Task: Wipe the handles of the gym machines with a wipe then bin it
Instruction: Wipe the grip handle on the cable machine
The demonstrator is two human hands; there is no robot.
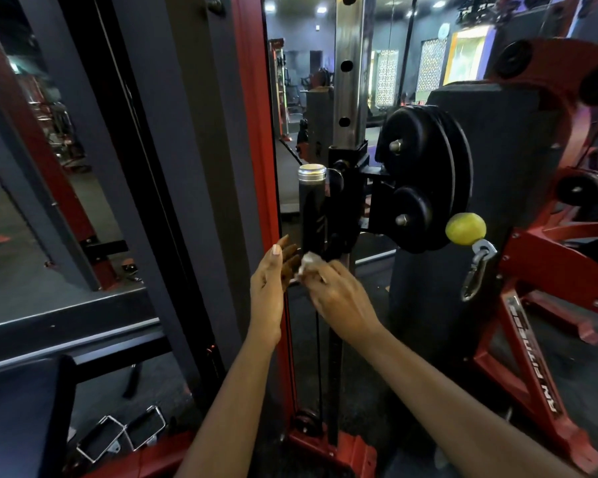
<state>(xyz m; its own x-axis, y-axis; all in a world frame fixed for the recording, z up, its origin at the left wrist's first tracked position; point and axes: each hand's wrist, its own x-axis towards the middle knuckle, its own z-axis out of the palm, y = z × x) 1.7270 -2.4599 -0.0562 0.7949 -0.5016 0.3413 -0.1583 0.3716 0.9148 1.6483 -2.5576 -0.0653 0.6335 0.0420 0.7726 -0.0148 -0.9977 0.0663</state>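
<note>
**Wipe at foot of cable-machine handle**

Right hand [339, 298]: fingers curled, pinching a crumpled white wipe [309, 264] at the fingertips. The wipe sits at the lower end of the handle [312, 208], a black upright cylinder with a silver cap. Whether it is touching or just beside the handle, I cannot tell.

Left hand [273, 281]: released, fingers straight and together, palm turned toward the wipe, just beside it and holding nothing.

Surroundings: the red upright [256, 132] stands left of the handle. Black pulleys [425, 174] are mounted to its right. Below them hangs a yellow-green ball [465, 228] with a carabiner [477, 270] under it. Chrome grips [118, 439] lie on the floor at lower left, well apart from both hands.
</note>
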